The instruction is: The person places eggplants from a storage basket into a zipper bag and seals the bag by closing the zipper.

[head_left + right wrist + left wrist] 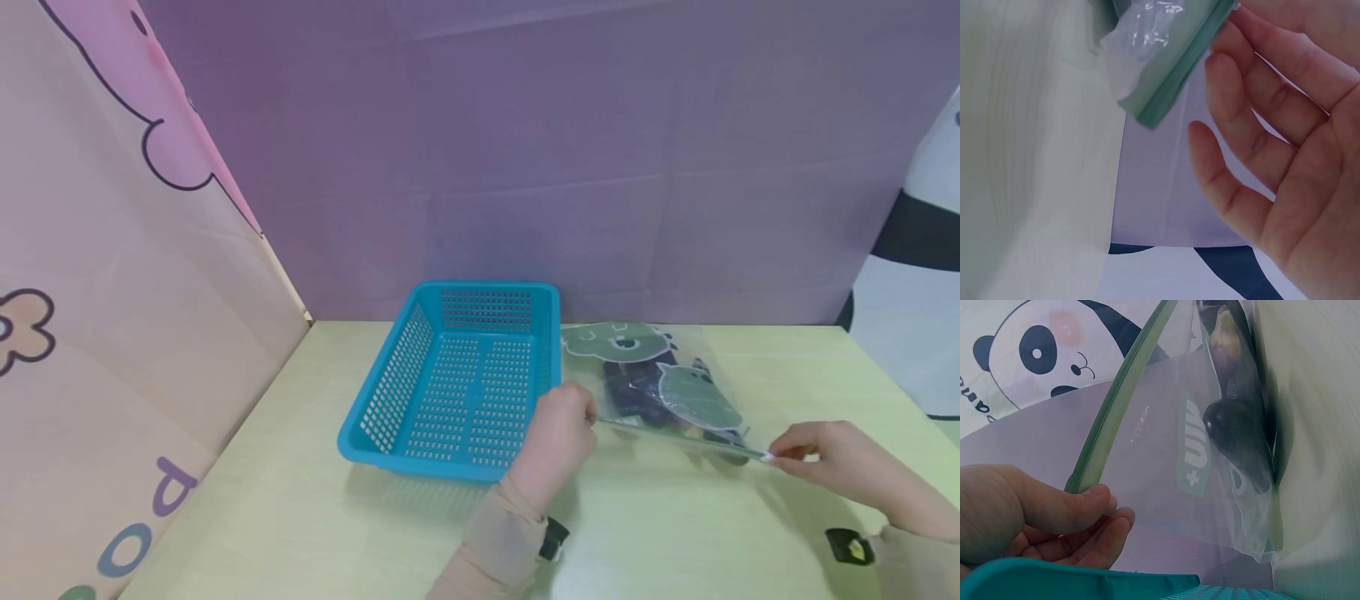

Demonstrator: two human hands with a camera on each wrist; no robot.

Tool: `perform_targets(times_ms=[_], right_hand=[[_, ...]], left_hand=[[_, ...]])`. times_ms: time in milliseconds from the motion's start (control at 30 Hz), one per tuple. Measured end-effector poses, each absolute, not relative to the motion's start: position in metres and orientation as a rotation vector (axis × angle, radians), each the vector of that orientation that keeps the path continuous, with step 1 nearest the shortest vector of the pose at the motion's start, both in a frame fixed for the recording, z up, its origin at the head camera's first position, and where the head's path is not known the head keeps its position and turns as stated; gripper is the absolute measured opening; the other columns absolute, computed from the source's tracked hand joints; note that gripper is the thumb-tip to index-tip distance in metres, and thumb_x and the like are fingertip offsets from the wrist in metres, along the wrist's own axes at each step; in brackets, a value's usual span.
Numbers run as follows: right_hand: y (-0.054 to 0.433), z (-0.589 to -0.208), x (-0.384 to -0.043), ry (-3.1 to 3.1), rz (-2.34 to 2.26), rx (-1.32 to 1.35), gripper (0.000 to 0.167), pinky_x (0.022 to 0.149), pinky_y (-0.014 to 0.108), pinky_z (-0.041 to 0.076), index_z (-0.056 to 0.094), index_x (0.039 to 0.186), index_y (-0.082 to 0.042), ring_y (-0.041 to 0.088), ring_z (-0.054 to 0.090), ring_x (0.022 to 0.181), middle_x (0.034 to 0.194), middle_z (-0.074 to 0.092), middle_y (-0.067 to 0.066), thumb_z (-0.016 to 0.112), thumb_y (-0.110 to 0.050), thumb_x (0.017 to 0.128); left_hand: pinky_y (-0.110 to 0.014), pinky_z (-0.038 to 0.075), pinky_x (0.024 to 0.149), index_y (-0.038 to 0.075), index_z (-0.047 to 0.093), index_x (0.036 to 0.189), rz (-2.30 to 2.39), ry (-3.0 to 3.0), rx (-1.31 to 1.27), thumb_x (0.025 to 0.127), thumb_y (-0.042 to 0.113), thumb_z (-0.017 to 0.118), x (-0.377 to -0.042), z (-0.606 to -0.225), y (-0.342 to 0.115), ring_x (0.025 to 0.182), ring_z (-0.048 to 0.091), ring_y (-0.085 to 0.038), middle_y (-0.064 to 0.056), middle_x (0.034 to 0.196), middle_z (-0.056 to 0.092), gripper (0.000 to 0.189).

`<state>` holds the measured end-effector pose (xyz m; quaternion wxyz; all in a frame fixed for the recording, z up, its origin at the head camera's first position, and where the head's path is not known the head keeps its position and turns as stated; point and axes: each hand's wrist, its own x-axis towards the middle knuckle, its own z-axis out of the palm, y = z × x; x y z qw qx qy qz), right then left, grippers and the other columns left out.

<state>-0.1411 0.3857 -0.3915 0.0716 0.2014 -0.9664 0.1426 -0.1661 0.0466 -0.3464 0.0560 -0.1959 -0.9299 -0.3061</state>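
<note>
A clear plastic zip bag with green cartoon prints lies to the right of the basket, its green zip edge lifted toward me. Dark purple, rounded items are inside it; one has a pale yellowish end, and their kind is unclear. My left hand pinches the left end of the zip edge between thumb and fingers, beside the basket's right rim. At the other end, my right hand pinches a small white piece at the corner. In the right wrist view, the remaining fingers are spread loosely.
A blue perforated plastic basket stands left of the bag, with no items seen inside. The pale wooden table meets a purple cloth backdrop behind. A printed cloth wall borders the left side.
</note>
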Motion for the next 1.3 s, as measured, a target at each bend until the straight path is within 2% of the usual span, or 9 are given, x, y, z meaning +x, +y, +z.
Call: perform_targets(times_ms=[600, 1000, 1300], right_hand=[[0.3886, -0.3942, -0.1408, -2.880, 0.434, 0.614, 0.012, 0.056, 0.021, 0.049, 0.071, 0.075, -0.014, -0.013, 0.049, 0.064, 0.070, 0.064, -0.015, 0.079, -0.006, 0.068], [0.3896, -0.3873, -0.1414, -3.018, 0.447, 0.508, 0.007, 0.059, 0.022, 0.050, 0.072, 0.080, -0.012, -0.011, 0.051, 0.065, 0.075, 0.068, -0.007, 0.076, -0.010, 0.074], [0.3926, -0.3903, -0.1402, -2.967, 0.434, 0.531, 0.009, 0.058, 0.022, 0.049, 0.071, 0.078, -0.013, -0.012, 0.050, 0.065, 0.073, 0.066, -0.011, 0.077, -0.009, 0.073]], left_hand=[[-0.017, 0.049, 0.061, 0.006, 0.072, 0.076, -0.926, -2.822, -0.592, 0.063, -0.015, 0.063, -0.1663, -0.3465, 0.0466, 0.073, 0.062, -0.015, -0.002, 0.078, 0.066, 0.027], [-0.018, 0.051, 0.064, 0.005, 0.072, 0.080, -0.965, -2.826, -0.578, 0.064, -0.016, 0.062, -0.1667, -0.3485, 0.0469, 0.078, 0.065, -0.017, -0.004, 0.083, 0.068, 0.029], [-0.018, 0.051, 0.063, 0.005, 0.073, 0.079, -0.958, -2.825, -0.580, 0.063, -0.016, 0.062, -0.1663, -0.3480, 0.0468, 0.077, 0.065, -0.017, -0.004, 0.083, 0.068, 0.028]])
